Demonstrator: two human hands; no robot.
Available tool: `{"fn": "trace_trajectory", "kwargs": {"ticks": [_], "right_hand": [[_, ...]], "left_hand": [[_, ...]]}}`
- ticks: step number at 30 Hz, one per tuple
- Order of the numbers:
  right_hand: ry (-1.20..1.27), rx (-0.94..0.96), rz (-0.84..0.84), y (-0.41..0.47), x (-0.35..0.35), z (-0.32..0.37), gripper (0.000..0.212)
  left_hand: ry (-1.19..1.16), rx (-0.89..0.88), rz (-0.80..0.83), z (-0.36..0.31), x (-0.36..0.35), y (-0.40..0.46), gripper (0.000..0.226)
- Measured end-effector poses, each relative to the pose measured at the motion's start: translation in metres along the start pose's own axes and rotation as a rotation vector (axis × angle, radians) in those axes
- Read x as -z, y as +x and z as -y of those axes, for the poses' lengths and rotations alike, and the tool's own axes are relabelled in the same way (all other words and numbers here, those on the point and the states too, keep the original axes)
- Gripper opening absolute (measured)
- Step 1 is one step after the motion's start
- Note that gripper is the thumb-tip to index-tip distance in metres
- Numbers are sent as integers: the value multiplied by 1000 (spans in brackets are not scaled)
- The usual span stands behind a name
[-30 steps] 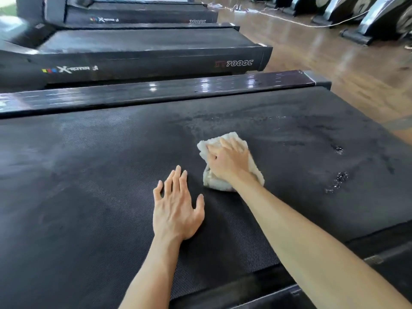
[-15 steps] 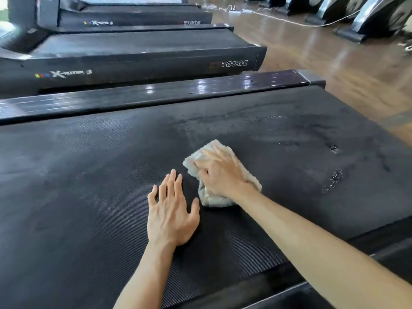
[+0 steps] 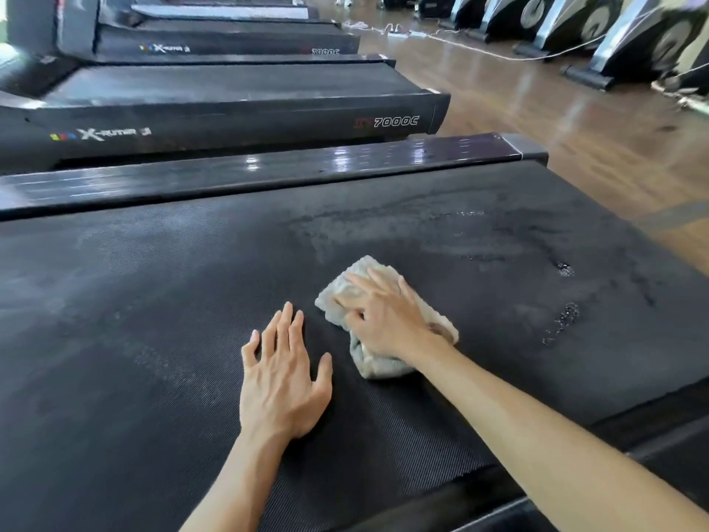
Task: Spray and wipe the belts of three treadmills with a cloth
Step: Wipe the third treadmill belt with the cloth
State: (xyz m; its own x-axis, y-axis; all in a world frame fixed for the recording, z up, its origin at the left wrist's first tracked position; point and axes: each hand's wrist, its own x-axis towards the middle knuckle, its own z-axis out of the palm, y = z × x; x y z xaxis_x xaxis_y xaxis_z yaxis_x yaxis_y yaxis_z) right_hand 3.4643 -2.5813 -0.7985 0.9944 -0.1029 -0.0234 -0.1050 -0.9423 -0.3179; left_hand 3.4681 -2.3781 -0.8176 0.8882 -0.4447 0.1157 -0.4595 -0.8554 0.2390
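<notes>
The black textured belt (image 3: 153,339) of the nearest treadmill fills most of the view. My right hand (image 3: 383,316) presses a crumpled white cloth (image 3: 374,364) flat onto the belt near its middle. My left hand (image 3: 282,374) lies palm down on the belt just left of the cloth, fingers spread, holding nothing. Wet streaks and droplets (image 3: 564,320) show on the belt to the right of the cloth. No spray bottle is in view.
A glossy side rail (image 3: 268,174) borders the belt on the far side. Beyond it stand a second treadmill (image 3: 230,120) and a third treadmill (image 3: 230,40). Wooden floor (image 3: 575,128) lies to the right, with other machines (image 3: 614,36) and a cable along it.
My right hand has slid the cloth a little to the left across the belt, closer to my left hand. My left hand has stayed flat in place.
</notes>
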Motion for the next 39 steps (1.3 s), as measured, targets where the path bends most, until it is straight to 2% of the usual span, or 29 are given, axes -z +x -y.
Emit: {"fn": "trace_trajectory", "kwargs": {"ticks": [4, 6, 8, 9, 11, 13, 15, 19, 21, 23, 24, 26, 29, 32, 36, 38, 39], "right_hand": [[-27, -190, -78, -16, 24, -55, 37], [-71, -342, -147, 13, 34, -59, 53], [27, -441, -252, 50, 36, -45, 69], [63, -416, -222, 64, 31, -36, 68], [50, -215, -92, 78, 13, -6, 54], [-22, 1, 30, 55, 2, 17, 44], [16, 55, 31, 17, -2, 5, 41], [-74, -60, -62, 4, 25, -47, 31], [-115, -211, -164, 37, 36, -57, 35], [-7, -310, -235, 68, 38, -44, 43], [12, -301, -224, 79, 35, -30, 44], [-47, -130, -155, 83, 21, 6, 42], [-25, 84, -20, 43, -3, 20, 36], [-20, 19, -65, 1, -2, -24, 54], [-104, -232, -237, 35, 30, -57, 28], [-58, -253, -319, 59, 35, -36, 18], [-40, -226, -287, 67, 29, -24, 14]], "left_hand": [[-6, -18, -11, 0, -3, 0, 84], [3, -8, -26, 0, -5, 0, 84], [13, -10, -26, -1, -5, 0, 84], [16, -10, -19, -1, -4, 0, 84], [29, -10, -13, 1, -4, 0, 83], [32, -7, -8, 1, -4, 1, 83], [25, -5, -8, 0, -3, 0, 83], [22, -10, -19, 0, -4, 0, 82], [20, -5, -32, -1, -4, 0, 81], [19, -1, -19, -1, -4, 0, 81], [23, -4, -13, -1, -3, 0, 81], [21, -9, -14, 0, -3, 0, 82], [9, -13, -19, -1, -2, 2, 85], [8, -11, -35, -1, -3, 0, 82], [18, -15, -38, 0, -5, 0, 80], [22, -13, -37, -1, -4, 0, 80], [23, -12, -28, 0, -3, 0, 81]]}}
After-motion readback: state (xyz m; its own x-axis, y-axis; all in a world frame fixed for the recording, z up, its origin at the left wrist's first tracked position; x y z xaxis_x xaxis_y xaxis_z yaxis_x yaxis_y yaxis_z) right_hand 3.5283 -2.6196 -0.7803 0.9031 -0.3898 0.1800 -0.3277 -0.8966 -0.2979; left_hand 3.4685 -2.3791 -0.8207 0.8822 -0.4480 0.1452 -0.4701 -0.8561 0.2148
